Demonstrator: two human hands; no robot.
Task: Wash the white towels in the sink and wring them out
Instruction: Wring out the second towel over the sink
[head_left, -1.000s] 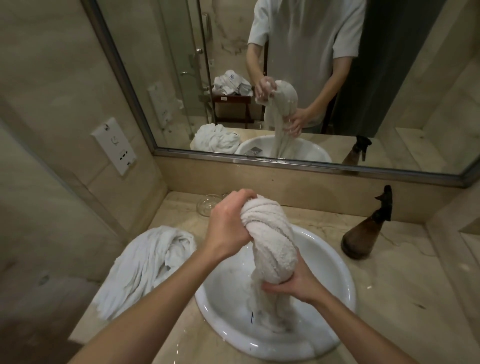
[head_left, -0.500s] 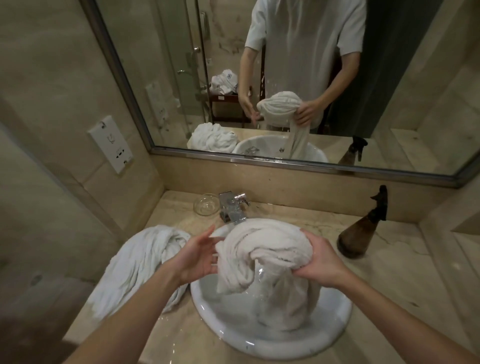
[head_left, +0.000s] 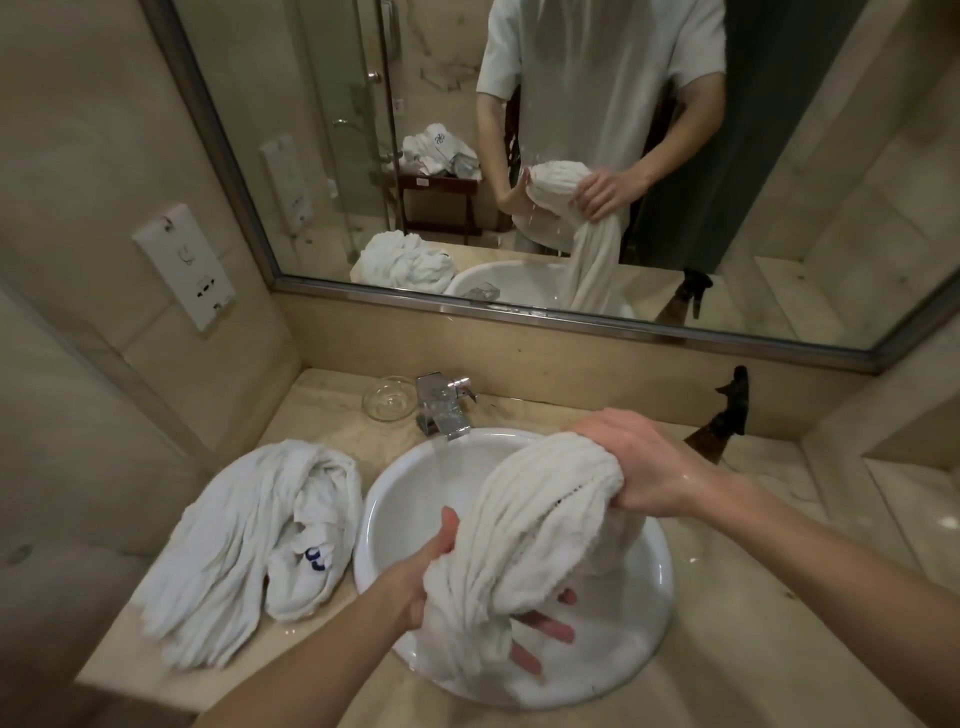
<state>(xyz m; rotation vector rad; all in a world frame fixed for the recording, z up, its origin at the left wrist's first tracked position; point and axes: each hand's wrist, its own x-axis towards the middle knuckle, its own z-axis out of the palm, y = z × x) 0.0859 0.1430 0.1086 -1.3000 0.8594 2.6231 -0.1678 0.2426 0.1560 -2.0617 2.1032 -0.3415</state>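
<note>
White wet towel (head_left: 540, 525) hangs bunched over the sink (head_left: 415, 499), its lower end in the basin. Right hand (head_left: 639, 467) clenches the upper bunch, above the sink's far rim; left hand (head_left: 441, 577) cups the lower bunch, fingers curled under it. Wringing well likely means twisting the hands opposite ways over the sink. Another towel (head_left: 249, 540) lies left of the sink on the table (head_left: 779, 649).

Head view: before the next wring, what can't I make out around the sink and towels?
- Sink drain: hidden under the wet towel.
- Right hand fingers: curled behind that towel.
- Left hand: palm covered by the towel; only fingertips show beneath.
- Spray bottle: body blocked by the right wrist.
- Blue mark on the counter towel: too small and folded to read.
</note>
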